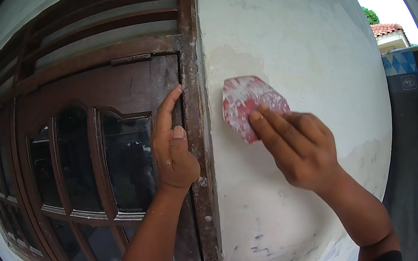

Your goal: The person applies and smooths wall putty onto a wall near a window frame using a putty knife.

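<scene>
A flat, angular red putty scraper (240,101), smeared with white, is in my right hand (303,146). The fingers press on its lower right part, and it lies close over the pale wall (322,59). Around it the wall has a faint beige patch above and dark scuffs lower down. My left hand (174,146) rests at the edge of the brown wooden window frame (199,148), its fingers stretched upward and the thumb raised. Nothing shows in that hand.
Left of the frame is a brown wooden shutter with dark glass panes (78,161), with slats (102,27) above. A dark panel with a blue patterned strip (399,63) stands at the right, and a tiled roof (386,28) shows beyond.
</scene>
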Tool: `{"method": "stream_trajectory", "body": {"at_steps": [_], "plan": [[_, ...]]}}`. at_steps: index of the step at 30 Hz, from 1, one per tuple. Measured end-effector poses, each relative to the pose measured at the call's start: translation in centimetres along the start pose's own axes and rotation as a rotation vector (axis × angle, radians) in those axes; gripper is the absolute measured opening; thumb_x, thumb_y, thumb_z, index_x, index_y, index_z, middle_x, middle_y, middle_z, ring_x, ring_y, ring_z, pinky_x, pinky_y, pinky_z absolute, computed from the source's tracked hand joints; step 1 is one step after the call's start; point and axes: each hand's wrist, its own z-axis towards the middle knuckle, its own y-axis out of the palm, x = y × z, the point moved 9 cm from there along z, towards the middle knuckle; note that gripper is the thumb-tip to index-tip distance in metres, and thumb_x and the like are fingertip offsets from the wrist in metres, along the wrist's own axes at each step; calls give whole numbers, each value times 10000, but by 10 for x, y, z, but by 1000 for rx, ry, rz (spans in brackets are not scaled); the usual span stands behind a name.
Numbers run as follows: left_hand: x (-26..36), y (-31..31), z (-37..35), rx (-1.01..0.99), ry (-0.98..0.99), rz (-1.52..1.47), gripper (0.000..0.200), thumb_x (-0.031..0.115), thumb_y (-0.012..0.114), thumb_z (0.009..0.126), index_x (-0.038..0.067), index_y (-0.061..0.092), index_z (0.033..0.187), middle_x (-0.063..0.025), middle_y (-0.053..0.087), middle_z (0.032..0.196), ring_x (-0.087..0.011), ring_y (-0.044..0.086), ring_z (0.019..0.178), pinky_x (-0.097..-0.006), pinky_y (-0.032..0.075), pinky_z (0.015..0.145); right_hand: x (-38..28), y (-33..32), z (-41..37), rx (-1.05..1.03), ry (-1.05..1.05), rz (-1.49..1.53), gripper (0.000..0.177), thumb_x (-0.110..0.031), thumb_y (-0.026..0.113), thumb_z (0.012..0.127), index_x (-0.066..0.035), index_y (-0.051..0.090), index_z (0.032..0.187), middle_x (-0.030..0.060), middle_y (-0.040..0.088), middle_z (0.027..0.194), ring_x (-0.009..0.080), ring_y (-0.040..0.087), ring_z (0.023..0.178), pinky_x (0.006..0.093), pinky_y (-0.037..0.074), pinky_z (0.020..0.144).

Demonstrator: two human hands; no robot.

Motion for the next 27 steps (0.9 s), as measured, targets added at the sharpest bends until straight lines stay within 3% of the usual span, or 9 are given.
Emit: {"method": "stream_trajectory", "body": {"at_steps": [3, 7, 9, 12, 15, 19, 23, 27], "plan": [[1, 0, 0, 5, -9, -8, 615, 314, 328, 1015, -130, 488, 1408, -273, 559, 1414, -355, 505, 1367, -421, 330, 1179, 25, 32, 18, -19, 5, -70, 429, -64, 654, 793, 64, 682, 1202, 166, 713, 1137, 201, 629, 845, 303, 544, 733], [-2, -2, 0, 12, -11, -11, 596, 285, 345, 1007, -131, 488, 1408, -266, 566, 1409, -351, 508, 1364, -418, 332, 1177, -17, 46, -8, -209, -58, -13, 369, -64, 637, 852, 43, 697, 1200, 170, 720, 1159, 195, 652, 872, 312, 565, 751], [-1, -1, 0, 14, -4, -15, 588, 266, 352, 996, -131, 490, 1407, -266, 567, 1408, -350, 510, 1361, -417, 333, 1176, -38, 24, -24, -163, -54, 28, 325, -76, 671, 861, 23, 725, 1166, 143, 737, 1134, 184, 658, 862, 302, 568, 722], [0, -1, 1, -1, 4, 2, 578, 240, 359, 981, -130, 494, 1404, -267, 567, 1408, -351, 516, 1355, -415, 337, 1174, -19, -1, -6, -64, 38, 32, 303, -69, 703, 850, -3, 746, 1143, 118, 748, 1120, 184, 662, 852, 300, 567, 703], [2, 0, 0, -1, -16, 1, 578, 237, 357, 977, -131, 495, 1401, -271, 568, 1406, -358, 519, 1353, -415, 339, 1173, 16, 8, 25, 5, 68, -31, 406, -45, 693, 800, 2, 718, 1202, 143, 738, 1148, 207, 650, 829, 307, 555, 723], [1, -1, 1, -3, 2, -2, 582, 247, 353, 983, -133, 488, 1401, -278, 569, 1398, -369, 522, 1350, -414, 347, 1167, 5, 45, 8, -147, -24, -3, 384, -81, 660, 798, 50, 709, 1155, 150, 728, 1110, 194, 658, 895, 309, 558, 721], [1, -2, 0, 1, -1, -16, 588, 263, 357, 986, -137, 489, 1396, -283, 569, 1394, -369, 528, 1344, -416, 356, 1161, -24, 13, -16, -83, -47, 46, 339, -74, 673, 816, 36, 723, 1132, 141, 734, 1100, 198, 665, 874, 311, 570, 747], [2, 0, 1, -6, 1, -16, 598, 286, 360, 991, -144, 492, 1387, -290, 567, 1391, -377, 536, 1337, -422, 364, 1156, 5, 9, 7, 13, 12, -2, 335, -68, 680, 818, 22, 724, 1137, 139, 736, 1105, 205, 667, 838, 312, 569, 743]]}}
